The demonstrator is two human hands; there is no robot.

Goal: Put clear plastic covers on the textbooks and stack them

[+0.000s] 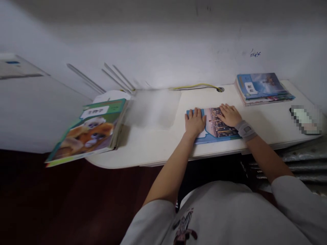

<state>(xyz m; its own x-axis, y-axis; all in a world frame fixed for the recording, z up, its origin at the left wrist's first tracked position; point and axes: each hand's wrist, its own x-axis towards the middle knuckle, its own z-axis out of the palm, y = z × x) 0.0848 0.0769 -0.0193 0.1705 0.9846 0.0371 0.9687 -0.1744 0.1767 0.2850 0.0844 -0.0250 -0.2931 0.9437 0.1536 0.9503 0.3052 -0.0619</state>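
A blue textbook (213,134) with a city-lights picture on its cover lies on the white desk in front of me. My left hand (195,121) rests flat on the left part of its cover, with the fingers stretched toward the wall. On the upper right part of the same cover lies my right hand (230,115), its fingers spread and a grey band on the wrist. Neither hand grips anything. The hands hide part of the cover.
On the left, a stack of books topped by a green textbook (94,131) overhangs the desk edge. Back right sits another stack with a blue textbook (264,85). A phone (304,117) lies at far right. A yellow cable (201,85) runs along the wall into a desk hole.
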